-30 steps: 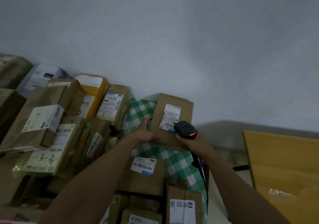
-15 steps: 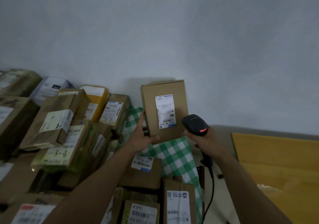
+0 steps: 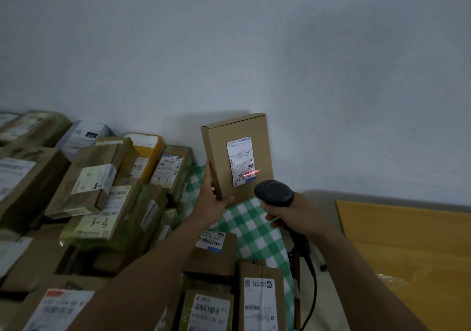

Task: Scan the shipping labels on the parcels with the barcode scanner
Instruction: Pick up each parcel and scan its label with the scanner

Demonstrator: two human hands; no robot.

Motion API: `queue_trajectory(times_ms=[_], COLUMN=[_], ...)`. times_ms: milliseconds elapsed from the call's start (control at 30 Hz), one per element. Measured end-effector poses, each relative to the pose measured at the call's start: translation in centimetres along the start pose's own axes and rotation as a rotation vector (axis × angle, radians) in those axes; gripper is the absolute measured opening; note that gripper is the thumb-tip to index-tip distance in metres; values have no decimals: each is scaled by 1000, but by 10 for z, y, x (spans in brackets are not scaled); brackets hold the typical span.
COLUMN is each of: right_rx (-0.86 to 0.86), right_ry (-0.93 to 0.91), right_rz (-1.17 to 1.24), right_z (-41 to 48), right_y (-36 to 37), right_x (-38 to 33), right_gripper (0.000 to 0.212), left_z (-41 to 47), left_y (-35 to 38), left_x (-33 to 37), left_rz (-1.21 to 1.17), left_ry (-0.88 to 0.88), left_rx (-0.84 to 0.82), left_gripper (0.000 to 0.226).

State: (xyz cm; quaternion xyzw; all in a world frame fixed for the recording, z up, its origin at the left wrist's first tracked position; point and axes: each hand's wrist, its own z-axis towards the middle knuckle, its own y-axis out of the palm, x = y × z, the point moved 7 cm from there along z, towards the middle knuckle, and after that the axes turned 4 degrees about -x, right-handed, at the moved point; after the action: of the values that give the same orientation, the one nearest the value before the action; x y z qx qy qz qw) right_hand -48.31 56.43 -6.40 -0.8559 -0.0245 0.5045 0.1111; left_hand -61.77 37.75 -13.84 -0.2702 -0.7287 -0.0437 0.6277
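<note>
In the head view, my left hand grips the lower left corner of a parcel upright above the green checked cloth; my right hand is curled round the barcode scanner just below it, its red line across the shipping label

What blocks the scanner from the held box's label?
Nothing visible: the red line from the black handheld scanner lands on the white shipping label of the brown cardboard box; the left hand holds its lower-left corner, off the label.
</note>
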Motion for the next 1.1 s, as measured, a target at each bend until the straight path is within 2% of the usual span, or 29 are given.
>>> queue_trajectory(times_ms=[500, 700, 1100], right_rx=[-30, -23, -39], right_ry=[2, -11, 12], right_rz=[49, 61, 33], right_z=[2, 10, 31], right_y=[4, 4, 12], right_x=[2, 6, 18], right_gripper=[27, 32, 23], left_z=[-3, -4, 7], left_y=[-4, -13, -37], left_x=[-2, -14, -49], left_rz=[36, 57, 197], left_ry=[-22, -95, -288], left_rx=[-2, -20, -125], left_gripper=[123, 121, 55])
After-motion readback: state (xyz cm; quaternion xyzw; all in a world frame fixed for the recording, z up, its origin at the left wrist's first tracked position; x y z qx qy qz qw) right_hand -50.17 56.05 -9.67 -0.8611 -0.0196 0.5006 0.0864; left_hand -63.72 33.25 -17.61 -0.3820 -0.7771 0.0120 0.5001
